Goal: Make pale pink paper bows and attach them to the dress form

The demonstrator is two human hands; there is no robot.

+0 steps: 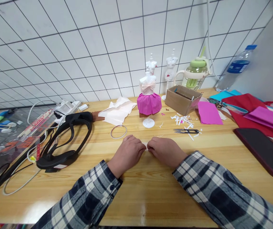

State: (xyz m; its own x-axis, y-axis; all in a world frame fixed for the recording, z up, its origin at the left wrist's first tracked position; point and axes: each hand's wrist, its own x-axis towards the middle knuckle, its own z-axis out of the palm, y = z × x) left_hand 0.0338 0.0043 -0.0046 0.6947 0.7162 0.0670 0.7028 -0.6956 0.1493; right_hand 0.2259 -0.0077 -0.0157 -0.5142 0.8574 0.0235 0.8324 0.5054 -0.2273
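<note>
Head view, lower centre of the frame: one small pale piece (147, 145), material unclear, mostly hidden by fingers, just above the surface (141, 190) or on it; contact cannot be told.

Left hand (128, 153): closed, thumb and fingertips pinching the piece's left end. Right hand (165, 150): closed likewise, seemingly on the right end. Paired pinches, close together, presumably keep so slight an item steady and under control from both sides; forearms come in from the lower corners, probably propped for fine finger work. Long axis of the piece: apparently left to right, from one pinch to the other; no distinct front or tip can be made out.

Dress form (148, 89), centre, beyond the hands: upright on a round white base, long axis vertical, pale bow and magenta skirt towards the camera, presumably set so that its front stays in sight.

Thread snips (186, 131), right of centre: lying flat, blades left, handle loop right, near the right hand and among white paper scraps (181, 120); likely left there for easy reach.

Pale crumpled sheet (118, 109), left of centre: spread behind a thin hoop (118, 131), which lies flat.

Cardboard box (183, 99), upper right of centre: open side up, beside the scraps. Magenta paper (210, 113), right: flat.
</note>
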